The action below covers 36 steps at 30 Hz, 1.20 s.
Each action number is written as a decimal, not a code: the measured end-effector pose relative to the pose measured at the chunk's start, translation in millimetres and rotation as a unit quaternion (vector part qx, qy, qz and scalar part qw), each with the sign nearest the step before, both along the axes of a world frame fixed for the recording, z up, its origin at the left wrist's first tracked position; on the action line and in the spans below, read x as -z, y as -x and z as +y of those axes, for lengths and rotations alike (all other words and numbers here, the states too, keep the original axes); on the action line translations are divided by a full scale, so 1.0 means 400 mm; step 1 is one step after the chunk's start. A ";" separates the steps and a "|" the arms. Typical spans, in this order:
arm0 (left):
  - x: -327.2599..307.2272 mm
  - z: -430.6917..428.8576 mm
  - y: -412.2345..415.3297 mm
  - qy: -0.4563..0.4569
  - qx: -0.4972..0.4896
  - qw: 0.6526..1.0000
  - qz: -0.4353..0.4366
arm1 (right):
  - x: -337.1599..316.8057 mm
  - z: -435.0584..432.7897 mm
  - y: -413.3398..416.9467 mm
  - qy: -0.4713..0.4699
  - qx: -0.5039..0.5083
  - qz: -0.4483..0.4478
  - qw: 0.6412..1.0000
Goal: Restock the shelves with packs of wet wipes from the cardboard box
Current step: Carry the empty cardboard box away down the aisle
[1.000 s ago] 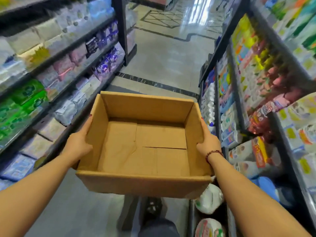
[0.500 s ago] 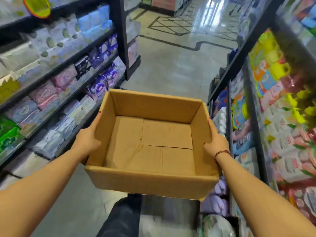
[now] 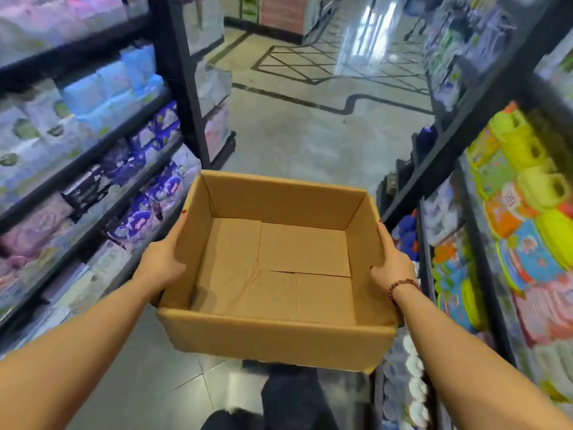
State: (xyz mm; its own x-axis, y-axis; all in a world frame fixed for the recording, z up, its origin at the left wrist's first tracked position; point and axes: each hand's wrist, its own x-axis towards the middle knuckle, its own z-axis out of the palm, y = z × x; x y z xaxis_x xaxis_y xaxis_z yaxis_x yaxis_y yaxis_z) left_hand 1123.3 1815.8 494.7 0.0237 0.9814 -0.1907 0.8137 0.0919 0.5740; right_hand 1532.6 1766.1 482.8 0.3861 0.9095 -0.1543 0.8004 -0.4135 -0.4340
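An open brown cardboard box is carried in front of me, held level above the aisle floor. Nothing lies inside it; only the folded bottom flaps show. My left hand holds the box's left wall, thumb on the outside and fingertips over the rim. My right hand, with a beaded bracelet on the wrist, holds the right wall the same way. No packs of wet wipes are in my hands.
Dark shelves with white, blue and purple packs run along the left. Shelves with yellow, orange and blue packs line the right. The tiled aisle floor stretches ahead between them. My dark-trousered leg shows below the box.
I have walked forward along the aisle with the box; the shelves have slid past on both sides. Both hands keep the same hold on the box walls.
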 end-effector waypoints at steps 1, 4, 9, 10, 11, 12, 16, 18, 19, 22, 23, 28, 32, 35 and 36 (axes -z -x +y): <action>0.010 0.059 -0.026 0.001 -0.006 1.000 0.010 | 0.004 0.068 -0.026 0.005 -0.007 -0.004 1.000; 0.038 0.237 -0.107 -0.002 -0.034 0.999 0.025 | 0.009 0.280 -0.112 0.006 -0.023 -0.004 1.000; 0.030 0.493 -0.250 0.018 -0.062 0.998 0.015 | -0.024 0.595 -0.255 0.024 -0.049 0.003 0.999; 0.020 0.540 -0.282 0.017 -0.065 0.998 0.013 | -0.033 0.653 -0.283 0.028 -0.055 0.000 0.998; 0.018 0.588 -0.307 0.015 -0.066 0.998 0.014 | -0.042 0.709 -0.308 0.030 -0.059 -0.002 0.998; 0.013 0.636 -0.330 0.014 -0.067 0.998 0.014 | -0.050 0.758 -0.328 0.032 -0.062 0.000 0.998; 0.033 0.862 -0.401 0.015 -0.070 0.997 0.009 | -0.043 0.956 -0.412 0.024 -0.054 0.010 0.998; 0.058 0.989 -0.440 0.019 -0.067 0.997 0.017 | -0.020 1.069 -0.456 0.025 -0.041 0.013 0.999; 0.076 1.056 -0.458 0.017 -0.065 0.998 0.015 | -0.007 1.128 -0.476 0.024 -0.036 0.015 0.999; 0.114 1.254 -0.517 0.012 -0.044 0.999 -0.009 | 0.024 1.316 -0.537 0.023 -0.029 0.017 0.999; 0.123 1.319 -0.535 0.013 -0.038 0.999 -0.009 | 0.028 1.381 -0.556 0.030 -0.029 0.016 0.999; 0.129 1.616 -0.635 0.005 -0.033 0.999 -0.002 | 0.022 1.683 -0.663 0.040 -0.011 0.036 0.998; 0.118 1.822 -0.725 0.021 -0.048 0.998 0.019 | 0.013 1.885 -0.749 0.031 -0.020 0.021 0.999; 0.143 1.974 -0.774 0.012 -0.059 0.998 -0.016 | 0.018 2.063 -0.813 0.044 -0.032 0.018 0.998; 0.147 2.022 -0.793 0.016 -0.064 0.998 -0.021 | 0.024 2.127 -0.832 0.043 -0.037 0.021 0.998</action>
State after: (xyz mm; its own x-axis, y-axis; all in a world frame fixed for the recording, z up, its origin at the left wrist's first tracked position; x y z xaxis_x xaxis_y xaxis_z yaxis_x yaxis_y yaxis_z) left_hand 1440.6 2624.5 436.1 -0.0925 0.9702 -0.2239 0.7692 0.2124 0.6027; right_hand 1865.5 2616.9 473.3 0.3098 0.9179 -0.2479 0.8123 -0.3910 -0.4328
